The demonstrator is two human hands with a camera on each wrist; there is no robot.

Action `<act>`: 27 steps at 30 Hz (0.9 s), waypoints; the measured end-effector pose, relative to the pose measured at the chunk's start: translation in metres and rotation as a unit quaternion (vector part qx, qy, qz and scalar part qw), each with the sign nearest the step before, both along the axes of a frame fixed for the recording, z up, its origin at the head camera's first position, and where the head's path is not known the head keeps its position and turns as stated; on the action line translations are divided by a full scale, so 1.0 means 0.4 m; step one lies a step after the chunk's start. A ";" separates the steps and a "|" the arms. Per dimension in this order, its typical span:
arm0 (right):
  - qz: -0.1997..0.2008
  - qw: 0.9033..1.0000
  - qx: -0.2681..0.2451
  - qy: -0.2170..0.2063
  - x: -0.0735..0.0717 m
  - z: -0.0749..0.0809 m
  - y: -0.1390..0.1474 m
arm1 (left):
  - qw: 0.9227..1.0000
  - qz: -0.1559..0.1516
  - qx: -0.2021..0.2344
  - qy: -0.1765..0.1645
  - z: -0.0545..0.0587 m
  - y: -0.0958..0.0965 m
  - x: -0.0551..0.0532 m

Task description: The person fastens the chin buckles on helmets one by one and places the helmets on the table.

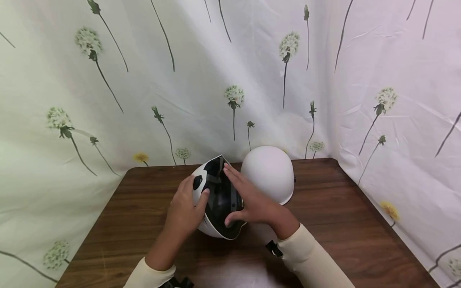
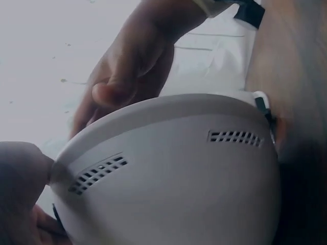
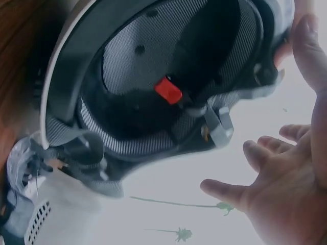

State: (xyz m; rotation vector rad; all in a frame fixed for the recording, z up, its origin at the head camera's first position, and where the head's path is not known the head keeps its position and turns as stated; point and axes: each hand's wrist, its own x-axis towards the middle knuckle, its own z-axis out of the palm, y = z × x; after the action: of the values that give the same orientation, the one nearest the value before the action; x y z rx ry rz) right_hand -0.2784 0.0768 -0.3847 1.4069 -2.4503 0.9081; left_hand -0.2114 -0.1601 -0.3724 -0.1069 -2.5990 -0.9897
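A white helmet (image 1: 210, 230) with a black lining lies tipped on the table, its hollow facing up. My left hand (image 1: 185, 210) grips its left side, thumb at the rim and fingers on the outer shell. Over the opening's right side is my right hand (image 1: 257, 204), fingers extended and thumb spread apart; it pinches nothing. The right wrist view shows a red buckle (image 3: 168, 91) and grey straps inside the helmet. In the left wrist view, vent slots (image 2: 236, 137) mark the pale shell.
A second white helmet (image 1: 268, 172) stands dome up behind my right hand, near the table's back edge. The brown wooden table (image 1: 144, 200) meets a white flower-patterned cloth (image 1: 201, 100) at the back and sides.
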 end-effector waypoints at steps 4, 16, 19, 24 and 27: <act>-0.013 1.000 0.003 -0.009 -0.009 0.006 0.015 | 0.999 -0.015 0.020 -0.026 0.014 -0.032 -0.002; -0.039 0.998 -0.001 -0.040 -0.019 0.014 0.037 | 0.998 -0.067 -0.007 0.000 0.033 -0.081 0.009; -0.045 0.998 0.001 -0.045 -0.018 0.015 0.039 | 0.998 -0.060 -0.018 -0.005 0.039 -0.086 0.011; -0.061 0.997 -0.003 -0.047 -0.015 0.017 0.041 | 0.998 -0.045 -0.030 -0.022 0.046 -0.096 0.013; -0.063 0.997 -0.006 -0.047 -0.014 0.019 0.041 | 0.998 -0.036 -0.038 -0.035 0.046 -0.106 0.009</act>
State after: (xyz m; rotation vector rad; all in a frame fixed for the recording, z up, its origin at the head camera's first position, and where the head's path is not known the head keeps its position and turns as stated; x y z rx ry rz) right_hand -0.2839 0.0930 -0.3773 1.2153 -2.5634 0.9798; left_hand -0.2077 -0.2026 -0.3539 -0.1888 -2.7152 -0.9354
